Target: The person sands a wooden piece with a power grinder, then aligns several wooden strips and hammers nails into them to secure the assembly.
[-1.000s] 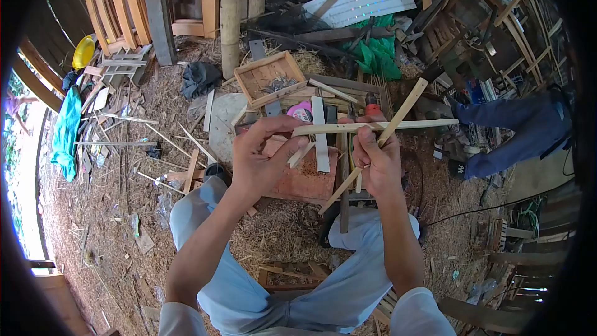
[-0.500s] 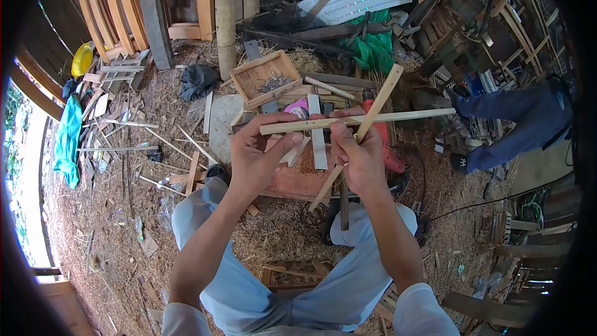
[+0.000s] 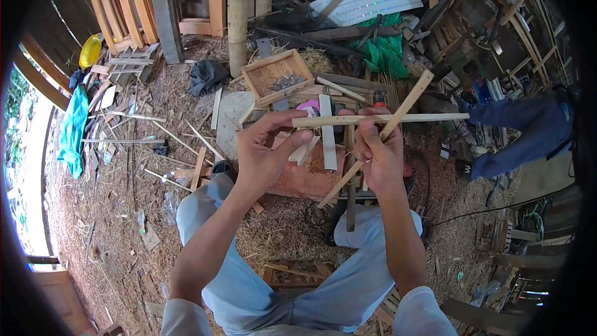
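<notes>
The level stick you hold is wood, and it looks matt and mostly smooth. Your slanted stick is wood too, with the same dull skin. The tray in front of you is plain, dull wood, and the grey bits in it look like metal. Your trousers are soft, creased cloth. The green sheet looks like thin, crinkly plastic. The yellow thing looks like hard, shiny plastic. The white panel looks smooth, with glossy spots. The ground is rough with dry wood scraps.
</notes>
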A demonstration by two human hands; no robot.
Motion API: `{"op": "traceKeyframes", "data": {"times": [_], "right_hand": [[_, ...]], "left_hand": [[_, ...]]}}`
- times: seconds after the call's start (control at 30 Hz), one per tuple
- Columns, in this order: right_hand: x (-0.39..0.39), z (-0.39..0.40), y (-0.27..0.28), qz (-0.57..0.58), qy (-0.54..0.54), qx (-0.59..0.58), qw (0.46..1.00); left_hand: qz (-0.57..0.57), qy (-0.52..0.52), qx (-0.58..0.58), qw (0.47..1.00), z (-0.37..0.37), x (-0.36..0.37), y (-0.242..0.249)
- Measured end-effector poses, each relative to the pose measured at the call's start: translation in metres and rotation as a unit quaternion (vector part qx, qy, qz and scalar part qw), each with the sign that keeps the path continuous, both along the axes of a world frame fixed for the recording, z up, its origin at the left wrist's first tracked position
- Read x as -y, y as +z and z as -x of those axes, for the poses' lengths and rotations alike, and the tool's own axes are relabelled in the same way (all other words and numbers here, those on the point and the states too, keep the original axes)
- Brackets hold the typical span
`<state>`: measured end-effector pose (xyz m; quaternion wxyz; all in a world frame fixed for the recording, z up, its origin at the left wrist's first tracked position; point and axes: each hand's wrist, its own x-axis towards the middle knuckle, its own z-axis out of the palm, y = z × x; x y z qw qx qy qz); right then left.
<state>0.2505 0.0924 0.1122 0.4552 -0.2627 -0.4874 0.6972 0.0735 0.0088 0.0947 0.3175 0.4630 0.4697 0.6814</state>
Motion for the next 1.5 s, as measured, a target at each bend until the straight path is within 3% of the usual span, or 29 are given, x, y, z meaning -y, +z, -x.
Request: {"op": "traceKeyframes", "data": {"times": [0.8, 0.9, 1.1, 1.5], "right_hand": [[-0.004, -0.01, 0.001, -0.012, -0.014, 0.005, 1.0], [-0.006, -0.012, -0.001, 0.003, -0.024, 0.005, 1.0], [-0.014, -0.019, -0.005, 0.051, 0.004, -0.001, 0.999], [-0.013, -0.015, -0.004, 0.003, -0.02, 0.015, 1.0]], "left_hand": [[-0.022, 0.03, 0.01, 0.999, -0.008, -0.008, -0.008], [0.005, 0.004, 0.003, 1.0, -0.01, -0.007, -0.007], [-0.053, -0.018, 0.031, 0.998, -0.014, -0.016, -0.012], [-0.044, -0.026, 0.025, 0.998, -0.009, -0.018, -0.012]]}}
